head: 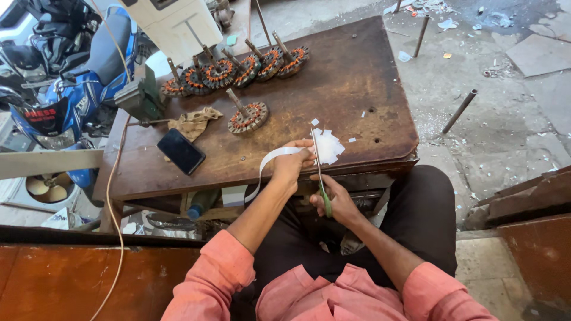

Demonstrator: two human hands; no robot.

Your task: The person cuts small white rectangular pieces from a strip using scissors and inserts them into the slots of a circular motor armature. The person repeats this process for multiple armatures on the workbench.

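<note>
Wooden counter [357,89], frame centre: left hand [291,163] fingers pinch thin, floppy paper strip [270,160]; right hand [339,202] fingers grip scissors [319,178].

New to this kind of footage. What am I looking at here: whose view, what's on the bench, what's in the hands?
There is one picture, taken from a camera on a person's head, looking down at their own bare hands. No robot is involved.

The left hand holds a long white paper strip. The right hand grips green-handled scissors, blades at the strip's end.

On the brown wooden table lie a pile of cut white pieces, a dark phone, a rag, one wound motor stator and a row of similar stators behind it. A blue motorbike stands to the left.
</note>
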